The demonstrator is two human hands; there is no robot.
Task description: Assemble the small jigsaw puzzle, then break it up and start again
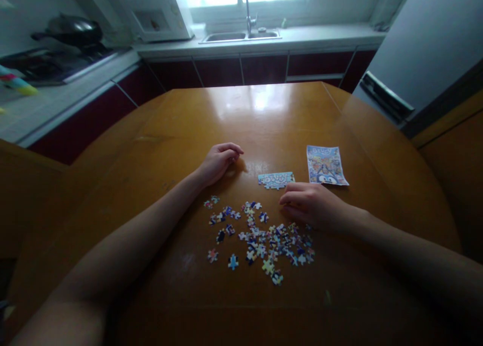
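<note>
Several loose jigsaw pieces (260, 240) lie scattered on a round wooden table (264, 119). Beyond them sits a short joined strip of puzzle (276, 180). A printed reference picture (325, 165) lies to the strip's right. My left hand (220, 161) rests on the table left of the strip, its fingers curled loosely with nothing visible in them. My right hand (313, 205) lies just below the strip at the right edge of the loose pieces, fingers pinched together near a piece; what they hold is too small to make out.
Behind the table runs a kitchen counter with a sink and tap (247, 31) under a window. A wok (71, 31) sits on a stove at the left. A grey appliance (422, 54) stands at the right.
</note>
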